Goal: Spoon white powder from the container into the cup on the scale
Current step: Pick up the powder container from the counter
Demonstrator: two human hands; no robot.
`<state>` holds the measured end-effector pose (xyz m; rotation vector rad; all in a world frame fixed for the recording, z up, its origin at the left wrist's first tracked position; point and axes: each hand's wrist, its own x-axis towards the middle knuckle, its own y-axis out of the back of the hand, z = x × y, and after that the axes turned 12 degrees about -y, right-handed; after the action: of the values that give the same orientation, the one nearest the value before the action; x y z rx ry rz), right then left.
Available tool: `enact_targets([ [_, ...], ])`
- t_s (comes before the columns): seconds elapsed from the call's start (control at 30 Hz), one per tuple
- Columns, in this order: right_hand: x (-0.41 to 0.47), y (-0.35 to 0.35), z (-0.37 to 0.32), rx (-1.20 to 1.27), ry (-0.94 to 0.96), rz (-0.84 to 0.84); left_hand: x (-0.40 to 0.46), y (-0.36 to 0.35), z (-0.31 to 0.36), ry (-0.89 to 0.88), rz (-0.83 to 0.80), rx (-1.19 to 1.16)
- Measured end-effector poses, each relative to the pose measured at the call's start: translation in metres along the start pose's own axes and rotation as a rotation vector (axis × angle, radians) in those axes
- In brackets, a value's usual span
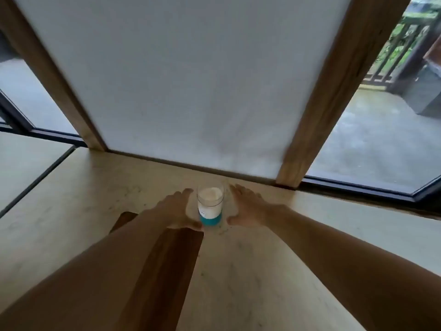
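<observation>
Where the pale counter (pixel 262 271) meets a white blind framed in wood (pixel 191 80), a dark wooden board (pixel 167 271) lies under the left forearm, reaching almost to the jar. Both arms stretch forward, the left hand (pixel 177 209) and the right hand (pixel 250 209) spread with fingers loose on either side, holding nothing. Between them, upright near the back edge, stands the clear jar (pixel 210 203) with a teal base, holding white powder.

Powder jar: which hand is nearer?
Left, marginally. The left hand flanks the jar, its thumb reaching the teal base; the right hand flanks the other side, slightly apart.
</observation>
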<state>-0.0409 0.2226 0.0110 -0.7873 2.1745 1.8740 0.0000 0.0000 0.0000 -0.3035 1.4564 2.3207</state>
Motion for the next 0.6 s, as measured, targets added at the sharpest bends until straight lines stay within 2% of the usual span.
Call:
enact_targets([
  [0.27,0.029,-0.026,0.003,0.100,-0.051,-0.031,0.028,-0.033,-0.009,-0.195,0.155,-0.245],
  [0.47,0.042,-0.046,0.005,0.164,-0.031,-0.050,0.047,-0.053,-0.017,-0.168,0.262,-0.422],
  [0.6,0.046,-0.056,0.008,0.169,-0.051,-0.027,0.056,-0.064,-0.018,-0.086,0.341,-0.546],
])
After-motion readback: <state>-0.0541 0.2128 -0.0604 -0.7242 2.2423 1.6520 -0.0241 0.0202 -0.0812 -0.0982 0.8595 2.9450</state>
